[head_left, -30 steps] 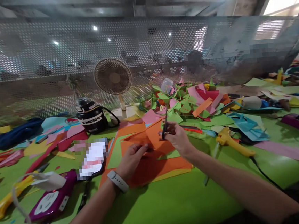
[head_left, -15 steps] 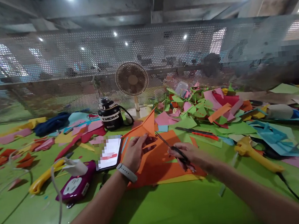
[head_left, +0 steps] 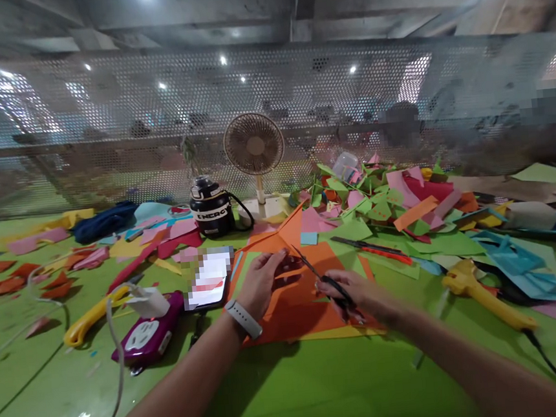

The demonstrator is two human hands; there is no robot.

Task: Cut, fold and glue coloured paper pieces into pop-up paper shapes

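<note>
Clock centre = orange sheets (head_left: 312,319) on the green table (head_left: 293,382), 12 pointing away from the wearer.

Left hand (head_left: 264,278): at 10, fingers half curled, thumb and fingertips pinching a folded orange paper (head_left: 284,230). That paper stands up off the sheets at 1 o'clock from the hand; exact grip points partly hidden. Grey-white watch (head_left: 243,319) on that wrist.

Right hand (head_left: 346,293): at 2, fingers wrapped round the handles of black scissors (head_left: 333,287), no wide gap. Blades aim at 10-11 o'clock, tip near the left fingertips. Can't tell blade spread. Scissors and paper look apart, contact unclear.

Around: phone (head_left: 211,280) at 9-10, purple power strip (head_left: 150,340) between 8 and 9, black bottle (head_left: 210,208) at 10-11, fan (head_left: 254,146) at 11-12. Mixed paper scraps (head_left: 369,194) heaped at 1. Yellow glue gun (head_left: 493,297) at 3. Yellow sheet edge (head_left: 347,333) shows at 5.
</note>
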